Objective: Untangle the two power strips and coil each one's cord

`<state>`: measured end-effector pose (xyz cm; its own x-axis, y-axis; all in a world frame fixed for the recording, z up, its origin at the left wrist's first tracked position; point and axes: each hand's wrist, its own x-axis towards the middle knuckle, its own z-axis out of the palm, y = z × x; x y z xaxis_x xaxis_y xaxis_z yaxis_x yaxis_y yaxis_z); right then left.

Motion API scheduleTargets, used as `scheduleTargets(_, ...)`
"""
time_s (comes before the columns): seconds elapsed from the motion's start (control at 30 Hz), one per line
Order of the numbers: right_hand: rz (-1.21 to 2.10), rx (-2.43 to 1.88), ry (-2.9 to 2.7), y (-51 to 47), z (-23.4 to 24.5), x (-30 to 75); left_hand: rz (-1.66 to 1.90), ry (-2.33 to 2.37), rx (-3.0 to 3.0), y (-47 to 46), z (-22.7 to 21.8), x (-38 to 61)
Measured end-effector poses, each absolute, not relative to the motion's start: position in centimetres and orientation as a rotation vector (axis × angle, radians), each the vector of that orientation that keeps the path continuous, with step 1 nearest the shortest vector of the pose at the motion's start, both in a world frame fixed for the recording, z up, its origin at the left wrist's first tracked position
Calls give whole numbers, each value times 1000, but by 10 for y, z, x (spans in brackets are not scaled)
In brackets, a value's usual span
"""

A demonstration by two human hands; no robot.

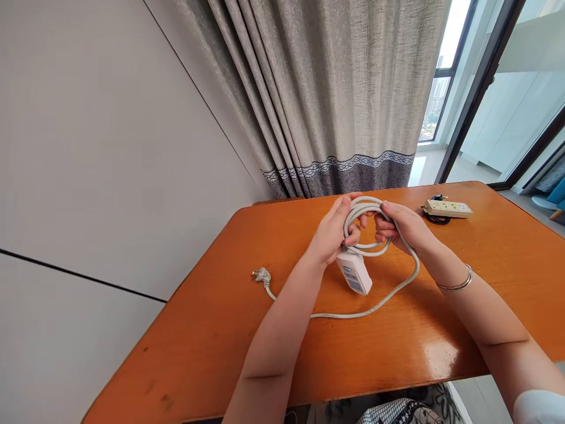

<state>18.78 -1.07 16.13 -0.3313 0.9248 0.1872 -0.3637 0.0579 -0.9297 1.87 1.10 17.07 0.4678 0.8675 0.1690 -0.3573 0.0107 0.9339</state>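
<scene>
A white power cord is looped into a coil, held above the table between both hands. My left hand is closed round the coil's left side. On the right side, my right hand grips the cord between thumb and fingers. Below the left hand hangs a white power strip, tilted, its socket face showing. From my right hand the loose cord curves down and runs left across the table, passing behind my left forearm. It ends at a plug lying on the tabletop.
The wooden table has a wall on its left and a curtain behind. A second, cream power strip with a black cord lies at the back right. Beyond stands a dark-framed glass door.
</scene>
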Motion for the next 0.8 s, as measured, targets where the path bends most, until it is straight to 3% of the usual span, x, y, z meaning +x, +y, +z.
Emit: scheduleTargets(0.8, 1522, -658, -1189, -7, 157, 187, 1013, 493, 1285, 8, 172, 19)
